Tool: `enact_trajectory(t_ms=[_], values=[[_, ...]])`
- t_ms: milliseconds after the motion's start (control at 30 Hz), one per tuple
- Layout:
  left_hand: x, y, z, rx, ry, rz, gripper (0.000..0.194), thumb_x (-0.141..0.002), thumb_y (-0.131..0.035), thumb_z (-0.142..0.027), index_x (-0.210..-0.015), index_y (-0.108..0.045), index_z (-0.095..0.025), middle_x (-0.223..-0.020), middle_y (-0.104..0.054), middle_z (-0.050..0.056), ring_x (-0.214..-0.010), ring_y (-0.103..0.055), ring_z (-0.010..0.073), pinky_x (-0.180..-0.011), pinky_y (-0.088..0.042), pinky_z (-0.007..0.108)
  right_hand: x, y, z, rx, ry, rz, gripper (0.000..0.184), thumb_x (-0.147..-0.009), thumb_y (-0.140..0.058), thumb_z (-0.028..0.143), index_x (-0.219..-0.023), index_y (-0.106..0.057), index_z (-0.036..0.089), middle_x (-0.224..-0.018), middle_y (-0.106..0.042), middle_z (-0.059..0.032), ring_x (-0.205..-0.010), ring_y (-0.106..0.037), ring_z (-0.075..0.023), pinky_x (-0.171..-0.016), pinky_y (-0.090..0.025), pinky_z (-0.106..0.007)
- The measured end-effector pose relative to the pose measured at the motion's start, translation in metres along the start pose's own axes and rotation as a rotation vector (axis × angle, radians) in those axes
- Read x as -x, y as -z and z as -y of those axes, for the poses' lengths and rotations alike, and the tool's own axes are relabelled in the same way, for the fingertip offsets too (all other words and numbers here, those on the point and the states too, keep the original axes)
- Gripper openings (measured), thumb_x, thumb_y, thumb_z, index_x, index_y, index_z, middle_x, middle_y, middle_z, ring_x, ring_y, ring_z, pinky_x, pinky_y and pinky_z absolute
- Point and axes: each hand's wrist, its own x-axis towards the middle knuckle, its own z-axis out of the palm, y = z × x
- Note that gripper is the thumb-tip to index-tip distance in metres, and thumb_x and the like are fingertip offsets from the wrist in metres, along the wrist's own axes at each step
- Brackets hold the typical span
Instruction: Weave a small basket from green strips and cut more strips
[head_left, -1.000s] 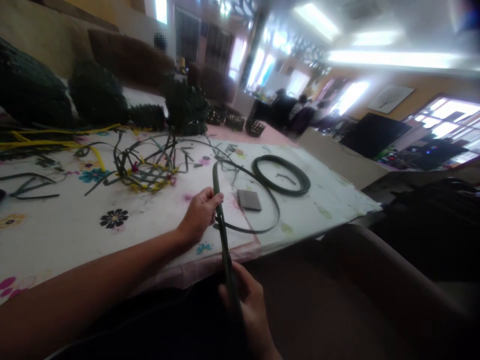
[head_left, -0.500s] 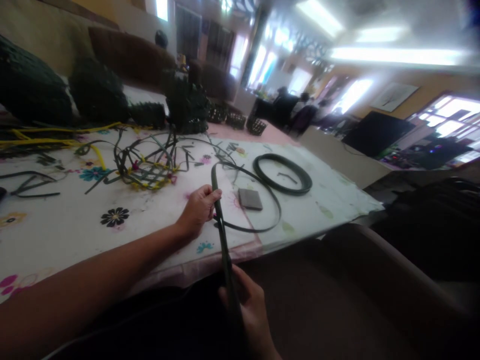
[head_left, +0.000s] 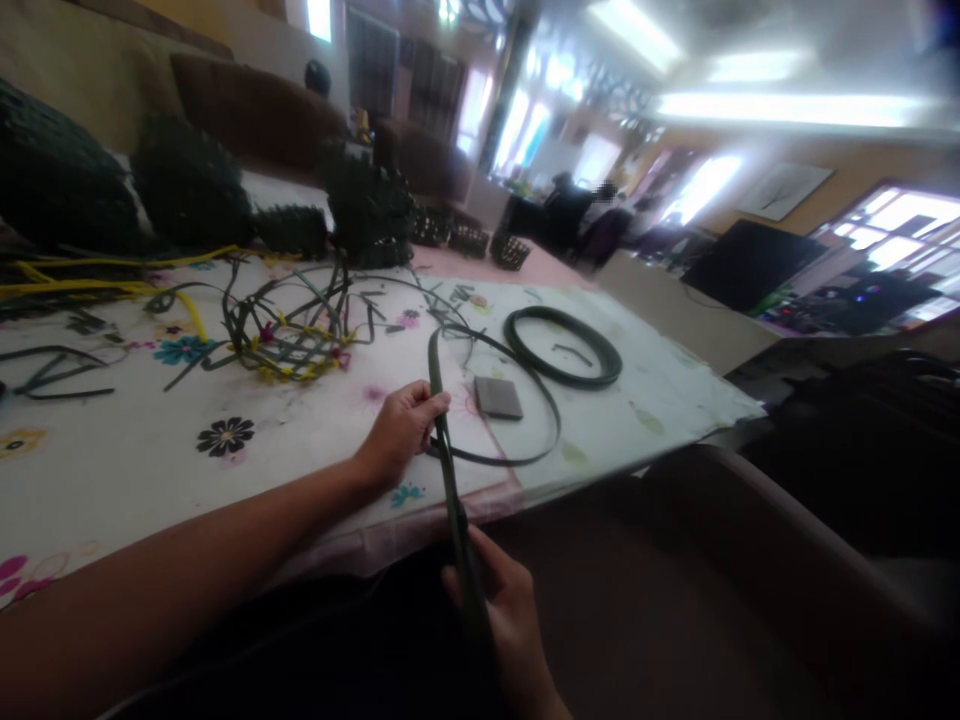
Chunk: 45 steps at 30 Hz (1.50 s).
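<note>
Thumb and fingers of the left hand [head_left: 399,430], in the head view, pinch a long, flat, dark-green, plastic-looking strip [head_left: 448,472] left of a square, flat grey block [head_left: 498,398]; the right hand [head_left: 510,602] curls at its lower stretch, nearer the wearer than the block, its grip too dark to tell; should the left grip slacken, the strip's probably springy loop, curving round the block, could whip open, knock it or snag the round dark-green coil [head_left: 606,376] beyond it.

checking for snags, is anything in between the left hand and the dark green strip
Nothing visible: the left hand pinches the dark green strip directly. The grey square block lies to the right on the tablecloth, apart from the hand.
</note>
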Motion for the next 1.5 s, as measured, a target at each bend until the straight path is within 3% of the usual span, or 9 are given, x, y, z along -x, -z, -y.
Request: enact_trajectory(t_ms=[167,467,767,900,1033,1267,1500], values=[[-0.006,0.004,-0.004,0.013,0.016,-0.049,0.030,-0.079,-0.065,-0.027,-0.065,-0.039,-0.019,-0.043,-0.033,-0.011,-0.032,-0.024,0.0023,-0.035,-0.013,0.017,0.005,-0.001,0.000,-0.039,-0.058,0.029,0.033,-0.075,-0.072,0.030,-0.105,-0.073,0.015,-0.085,-0.072,-0.0056,-0.078,-0.065,-0.0207,-0.063,-0.052,-0.022],[0.006,-0.006,0.003,-0.022,-0.012,0.033,0.030,-0.081,-0.063,-0.029,-0.067,-0.039,-0.020,-0.046,-0.036,-0.010,-0.034,-0.025,0.0025,-0.034,-0.014,0.017,-0.001,-0.006,0.008,-0.126,-0.063,0.019,0.036,-0.075,-0.072,0.031,-0.109,-0.070,0.018,-0.082,-0.071,-0.0040,-0.074,-0.064,-0.0191,-0.064,-0.052,-0.022],[0.000,-0.001,0.001,-0.013,0.004,-0.014,0.030,-0.080,-0.064,-0.029,-0.065,-0.040,-0.019,-0.044,-0.035,-0.010,-0.033,-0.025,0.0025,-0.034,-0.015,0.017,0.003,-0.003,-0.001,-0.038,-0.040,-0.002,0.031,-0.075,-0.072,0.029,-0.103,-0.074,0.015,-0.071,-0.066,-0.0020,-0.064,-0.060,-0.0163,-0.055,-0.049,-0.020],[-0.003,0.001,0.001,0.000,0.000,-0.040,0.031,-0.079,-0.065,-0.029,-0.064,-0.040,-0.019,-0.043,-0.035,-0.010,-0.032,-0.026,0.0026,-0.034,-0.015,0.017,0.006,-0.007,-0.007,-0.114,-0.055,-0.005,0.038,-0.073,-0.075,0.030,-0.109,-0.072,0.015,-0.078,-0.070,-0.0045,-0.071,-0.064,-0.0187,-0.062,-0.053,-0.022],[0.004,-0.004,0.003,-0.018,-0.002,0.020,0.031,-0.081,-0.064,-0.031,-0.066,-0.039,-0.020,-0.044,-0.036,-0.010,-0.032,-0.025,0.0024,-0.033,-0.013,0.017,0.004,-0.010,0.000,-0.173,-0.041,-0.044,0.041,-0.073,-0.076,0.032,-0.110,-0.071,0.016,-0.088,-0.073,-0.0071,-0.079,-0.067,-0.0211,-0.069,-0.055,-0.025],[0.012,-0.010,0.000,-0.026,-0.013,0.028,0.032,-0.080,-0.064,-0.032,-0.066,-0.039,-0.019,-0.046,-0.035,-0.010,-0.033,-0.024,0.0017,-0.034,-0.012,0.016,-0.001,-0.009,0.008,-0.130,-0.073,-0.043,0.042,-0.074,-0.074,0.038,-0.110,-0.071,0.016,-0.078,-0.070,-0.0046,-0.071,-0.064,-0.0198,-0.062,-0.052,-0.024],[0.001,-0.001,0.002,0.017,0.005,-0.020,0.031,-0.077,-0.066,-0.031,-0.064,-0.041,-0.019,-0.044,-0.036,-0.010,-0.033,-0.023,0.0014,-0.034,-0.013,0.016,0.000,-0.001,0.002,-0.008,-0.025,0.005,0.034,-0.077,-0.072,0.034,-0.104,-0.074,0.013,-0.076,-0.067,-0.0027,-0.066,-0.059,-0.0165,-0.057,-0.048,-0.021]])
